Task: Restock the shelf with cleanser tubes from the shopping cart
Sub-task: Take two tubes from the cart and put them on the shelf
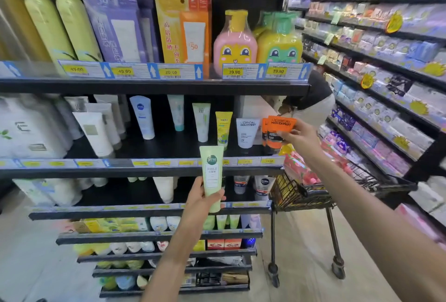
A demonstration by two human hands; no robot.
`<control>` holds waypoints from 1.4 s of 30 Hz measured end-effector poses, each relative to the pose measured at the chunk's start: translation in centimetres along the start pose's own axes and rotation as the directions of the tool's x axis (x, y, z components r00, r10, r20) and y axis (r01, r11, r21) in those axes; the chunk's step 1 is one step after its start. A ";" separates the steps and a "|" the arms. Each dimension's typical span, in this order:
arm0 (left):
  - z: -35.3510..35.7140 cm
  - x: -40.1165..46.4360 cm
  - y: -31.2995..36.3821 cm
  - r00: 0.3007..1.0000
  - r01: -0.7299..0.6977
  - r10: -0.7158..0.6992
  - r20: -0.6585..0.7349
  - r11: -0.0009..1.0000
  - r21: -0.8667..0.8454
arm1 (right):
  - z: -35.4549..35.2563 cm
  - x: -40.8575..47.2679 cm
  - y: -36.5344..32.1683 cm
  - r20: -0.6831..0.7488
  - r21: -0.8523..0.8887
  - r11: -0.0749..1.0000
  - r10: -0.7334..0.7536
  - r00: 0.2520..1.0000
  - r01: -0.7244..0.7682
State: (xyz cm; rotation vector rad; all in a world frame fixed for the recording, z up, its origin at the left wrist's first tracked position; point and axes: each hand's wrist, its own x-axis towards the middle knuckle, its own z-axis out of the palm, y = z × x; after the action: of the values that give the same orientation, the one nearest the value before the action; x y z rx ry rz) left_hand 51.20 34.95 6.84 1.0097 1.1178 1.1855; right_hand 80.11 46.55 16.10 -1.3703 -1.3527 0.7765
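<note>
The left hand (pixel 201 196) grasps a pale green plastic cleanser tube (pixel 212 176) upright; the right hand (pixel 298 136) pinches an orange tube (pixel 281 125) at the black store shelf (pixel 144 171), beside a wire shopping cart (pixel 304 195).

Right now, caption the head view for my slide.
Left hand holds a green tube; right hand places an orange tube on the shelf.

My right hand (pixel 298 136) covers the lower half of the orange tube (pixel 281 124). My left hand (pixel 201 196) hides the green tube's (pixel 212 176) cap end. The price labels (pixel 154 163) on the middle shelf rail are too blurred to read, and the shopping cart (pixel 313 195) contents are a pink smear.
</note>
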 end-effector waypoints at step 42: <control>-4.1 -7.5 0.0 0.946 0.068 -0.037 -0.323 0.994 0.086 | 0.4 -3.5 2.1 -0.155 -0.289 0.950 -0.170 0.973 0.120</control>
State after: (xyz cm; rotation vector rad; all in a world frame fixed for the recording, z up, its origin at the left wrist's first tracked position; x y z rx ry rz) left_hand 46.92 27.53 7.01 0.8710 1.4608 1.2931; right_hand 79.82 43.55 13.30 -1.4979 -1.4400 0.3634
